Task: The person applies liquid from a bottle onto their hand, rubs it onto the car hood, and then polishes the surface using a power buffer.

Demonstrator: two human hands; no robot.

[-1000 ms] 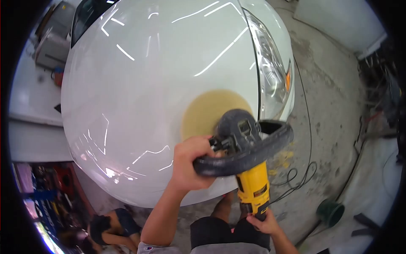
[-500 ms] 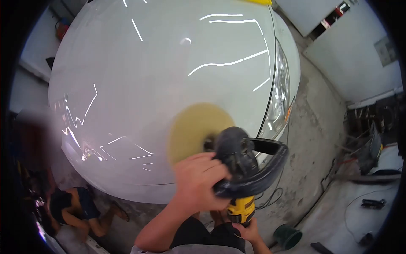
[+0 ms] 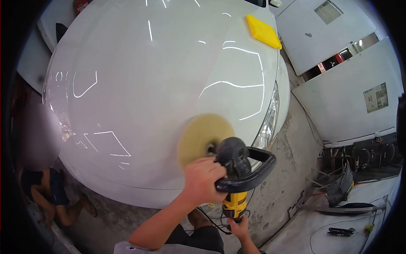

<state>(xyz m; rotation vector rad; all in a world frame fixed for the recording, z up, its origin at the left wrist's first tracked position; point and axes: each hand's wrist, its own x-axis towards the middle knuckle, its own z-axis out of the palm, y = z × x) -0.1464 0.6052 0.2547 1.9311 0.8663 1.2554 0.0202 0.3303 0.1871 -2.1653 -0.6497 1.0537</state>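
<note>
A yellow and black polisher [image 3: 235,202] is in both my hands, its round cream pad [image 3: 202,142] against the white car hood [image 3: 139,93]. The pad is smeared by motion. My left hand [image 3: 204,180] is wrapped around the black loop handle [image 3: 249,180] near the polisher's head. Lower down, my right hand [image 3: 240,227] grips the rear end of the body. A dark cord runs from the tool toward the floor. Right of the pad lies the car's headlight [image 3: 268,122].
A yellow cloth [image 3: 263,31] lies on the hood's far right edge. At left, another person [image 3: 46,186] crouches by the front of the car. White panels [image 3: 338,80] stand at right, with car parts [image 3: 342,186] below them. Cord loops lie on the concrete floor [image 3: 283,169].
The view has shifted, bringing the whole yellow cloth and more of the white panels into sight. The polisher and both hands keep their hold, with the pad still on the hood.
</note>
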